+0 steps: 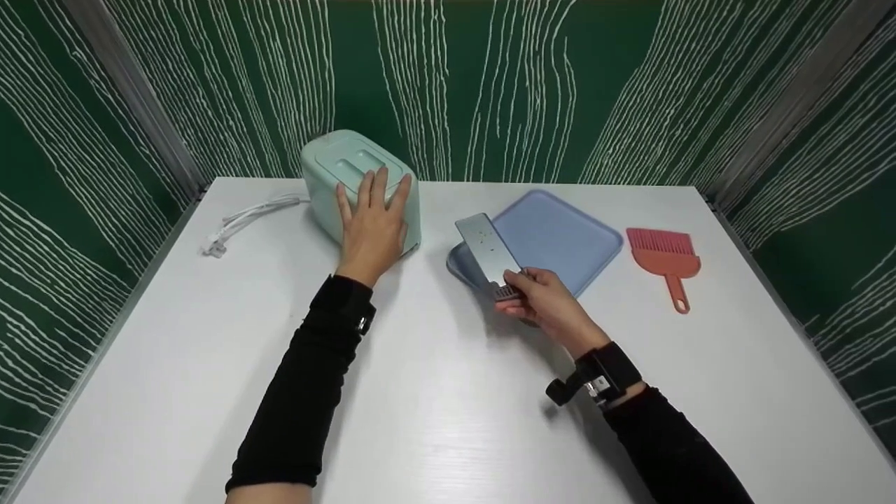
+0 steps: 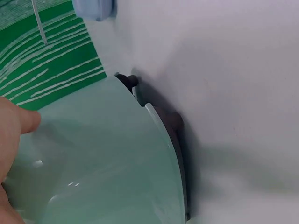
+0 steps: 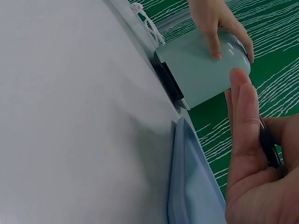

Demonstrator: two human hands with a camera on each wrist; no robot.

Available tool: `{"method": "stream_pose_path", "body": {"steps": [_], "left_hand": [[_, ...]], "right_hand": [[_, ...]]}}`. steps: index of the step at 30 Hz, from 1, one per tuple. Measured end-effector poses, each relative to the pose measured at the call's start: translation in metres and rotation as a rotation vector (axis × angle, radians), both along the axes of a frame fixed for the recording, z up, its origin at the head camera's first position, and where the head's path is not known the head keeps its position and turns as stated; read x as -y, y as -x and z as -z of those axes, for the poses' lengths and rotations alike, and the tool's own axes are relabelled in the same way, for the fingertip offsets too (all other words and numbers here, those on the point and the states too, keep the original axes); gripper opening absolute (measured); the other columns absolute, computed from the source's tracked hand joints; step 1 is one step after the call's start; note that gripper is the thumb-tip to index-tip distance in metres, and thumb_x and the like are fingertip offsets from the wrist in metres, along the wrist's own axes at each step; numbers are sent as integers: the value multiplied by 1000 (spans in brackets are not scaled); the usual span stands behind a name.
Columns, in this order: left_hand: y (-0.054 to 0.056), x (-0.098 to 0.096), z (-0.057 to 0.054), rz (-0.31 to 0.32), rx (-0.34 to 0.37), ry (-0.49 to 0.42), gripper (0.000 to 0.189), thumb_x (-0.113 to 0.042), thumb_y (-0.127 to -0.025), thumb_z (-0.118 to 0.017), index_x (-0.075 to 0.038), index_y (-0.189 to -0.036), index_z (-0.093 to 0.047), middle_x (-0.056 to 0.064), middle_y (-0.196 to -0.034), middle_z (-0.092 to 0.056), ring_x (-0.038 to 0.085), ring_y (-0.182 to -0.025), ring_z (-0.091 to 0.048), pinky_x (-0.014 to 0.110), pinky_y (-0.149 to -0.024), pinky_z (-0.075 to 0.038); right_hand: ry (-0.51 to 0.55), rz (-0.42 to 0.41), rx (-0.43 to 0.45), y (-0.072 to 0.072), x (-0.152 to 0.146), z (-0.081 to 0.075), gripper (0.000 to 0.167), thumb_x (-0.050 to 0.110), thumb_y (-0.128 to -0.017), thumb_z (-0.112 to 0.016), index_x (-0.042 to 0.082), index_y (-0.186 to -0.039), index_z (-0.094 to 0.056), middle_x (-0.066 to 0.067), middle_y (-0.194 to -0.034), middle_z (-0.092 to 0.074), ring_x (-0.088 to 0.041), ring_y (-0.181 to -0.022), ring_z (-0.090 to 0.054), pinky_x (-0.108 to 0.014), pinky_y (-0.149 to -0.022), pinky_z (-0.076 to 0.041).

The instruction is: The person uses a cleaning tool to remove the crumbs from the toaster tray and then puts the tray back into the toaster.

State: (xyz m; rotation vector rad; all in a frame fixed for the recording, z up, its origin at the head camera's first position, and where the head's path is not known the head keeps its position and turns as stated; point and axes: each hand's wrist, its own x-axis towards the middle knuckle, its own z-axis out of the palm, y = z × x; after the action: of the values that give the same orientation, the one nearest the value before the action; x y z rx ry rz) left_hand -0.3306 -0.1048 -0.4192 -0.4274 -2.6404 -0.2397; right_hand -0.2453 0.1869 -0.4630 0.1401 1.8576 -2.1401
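Note:
A mint-green toaster (image 1: 325, 192) stands at the back left of the white table. My left hand (image 1: 373, 227) rests on it, fingers spread and nearly straight over its top. The left wrist view shows its smooth green side (image 2: 107, 158) and dark base edge close up. My right hand (image 1: 549, 301) pinches a flat metal crumb tray (image 1: 486, 245) at its near end, thumb on top. Several small brown specks lie on the metal. Behind and partly under it in the head view is a square blue tray (image 1: 560, 231).
A red dustpan-shaped piece with a brush (image 1: 665, 262) lies at the right of the white table (image 1: 434, 406). The toaster's white cord and plug (image 1: 224, 234) trail to the left. Green walls with white lines (image 1: 511, 91) enclose the back and sides.

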Motion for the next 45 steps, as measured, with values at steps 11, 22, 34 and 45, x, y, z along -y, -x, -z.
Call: {"method": "stream_pose_path", "body": {"steps": [11, 22, 34, 45], "left_hand": [[-11, -13, 3, 92, -94, -60, 54, -26, -107, -66, -10, -156, -52, 21, -170, -38, 36, -163, -32, 72, -132, -11], [-29, -41, 18, 300, -47, -124, 38, -28, -109, -63, -4, -139, -63, 21, -140, -59, 36, -129, -61, 50, -104, -56], [-46, -89, 32, 333, 761, -809, 44, -41, -115, -49, -12, -146, -56, 12, -94, -75, 20, -70, -72, 26, -58, -53], [-66, -145, 41, 220, 891, -1084, 40, -47, -114, -47, -14, -136, -47, 1, -63, -60, 11, -41, -49, 24, -41, -41]], "right_hand": [[43, 51, -4, -1, -5, -6, 23, 22, -114, -54, 0, -108, -52, -6, -80, -74, -13, -70, -79, -16, -64, -61], [33, 65, -26, 0, -6, -8, 23, 23, -116, -50, -1, -116, -51, -5, -85, -73, -10, -72, -79, -15, -67, -61], [-6, 101, -17, 2, -2, -13, 27, 26, -116, -46, -1, -122, -48, -5, -89, -72, -8, -70, -76, -17, -68, -61], [-174, 112, -47, 2, 1, -7, 27, 31, -115, -45, 6, -110, -55, 5, -71, -63, -3, -58, -55, -16, -55, -48]]}}
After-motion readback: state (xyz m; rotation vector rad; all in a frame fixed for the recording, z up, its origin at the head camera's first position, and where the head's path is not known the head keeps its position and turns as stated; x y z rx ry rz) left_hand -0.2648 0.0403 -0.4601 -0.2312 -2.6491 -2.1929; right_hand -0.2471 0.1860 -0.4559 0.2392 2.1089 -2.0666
